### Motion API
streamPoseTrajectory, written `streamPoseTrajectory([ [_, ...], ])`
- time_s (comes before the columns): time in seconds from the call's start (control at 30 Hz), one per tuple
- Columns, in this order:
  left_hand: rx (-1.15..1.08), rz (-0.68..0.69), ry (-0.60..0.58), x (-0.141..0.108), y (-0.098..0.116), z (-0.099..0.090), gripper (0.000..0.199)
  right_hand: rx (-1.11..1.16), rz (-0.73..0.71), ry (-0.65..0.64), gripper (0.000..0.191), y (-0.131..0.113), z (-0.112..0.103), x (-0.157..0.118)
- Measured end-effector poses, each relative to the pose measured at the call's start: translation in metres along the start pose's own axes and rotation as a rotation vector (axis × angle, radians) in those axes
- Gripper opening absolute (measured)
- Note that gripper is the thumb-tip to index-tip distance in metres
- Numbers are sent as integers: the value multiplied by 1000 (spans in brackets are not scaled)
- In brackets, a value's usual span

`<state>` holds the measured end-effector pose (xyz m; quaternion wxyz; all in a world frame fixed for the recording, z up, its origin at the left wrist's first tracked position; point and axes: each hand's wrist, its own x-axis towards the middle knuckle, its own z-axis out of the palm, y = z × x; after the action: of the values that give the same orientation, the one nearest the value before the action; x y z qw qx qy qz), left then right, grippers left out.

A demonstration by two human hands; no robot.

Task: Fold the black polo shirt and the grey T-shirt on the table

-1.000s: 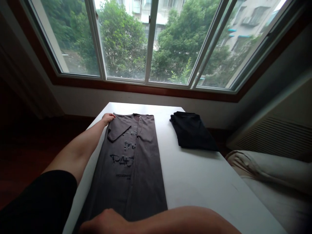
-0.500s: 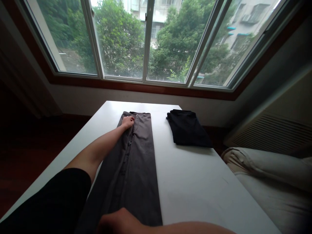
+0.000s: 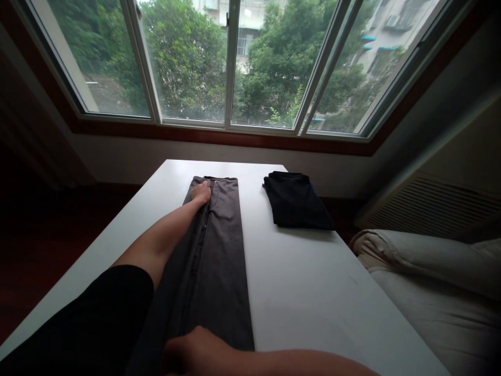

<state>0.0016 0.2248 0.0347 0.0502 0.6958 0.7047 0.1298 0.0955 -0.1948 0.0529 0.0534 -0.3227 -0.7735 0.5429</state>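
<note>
A long dark grey garment lies lengthwise on the white table, its waistband at the far end. Dark button-like marks run down its middle, and a slanted seam shows below the waistband; whether it is trousers or a skirt is unclear. Just below the waistband, left of the middle line, my left hand is closed on the cloth. My right hand is curled over the near part of the garment at the bottom of the view. Its fingertips are in shadow, and the garment's near end is hidden.
A folded black garment lies on the table's far right. Beyond the table's far edge stand a low wall and a wide window. Pale upholstered seating borders the right side. Dark wooden floor shows at the left.
The view has shifted slightly, so the table and garments sit a little higher and further left. My left hand's fingers have closed in against the cloth; my right hand stays low over the garment.
</note>
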Motion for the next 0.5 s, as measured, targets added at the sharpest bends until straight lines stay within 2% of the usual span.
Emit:
streamPoseTrajectory([
  [0.13,-73,30,90,-8,3,6,31,-99,-34,-19,25,-5,-14,-8],
  [0.33,-131,40,59,-16,1,6,28,-163,-25,-55,23,-13,-23,-11],
  [0.43,-160,58,52,-20,0,1,30,-173,-22,-127,30,-16,-27,-16],
  [0.5,-171,98,43,-27,-3,-2,32,-146,-79,-157,34,-16,-30,-20],
])
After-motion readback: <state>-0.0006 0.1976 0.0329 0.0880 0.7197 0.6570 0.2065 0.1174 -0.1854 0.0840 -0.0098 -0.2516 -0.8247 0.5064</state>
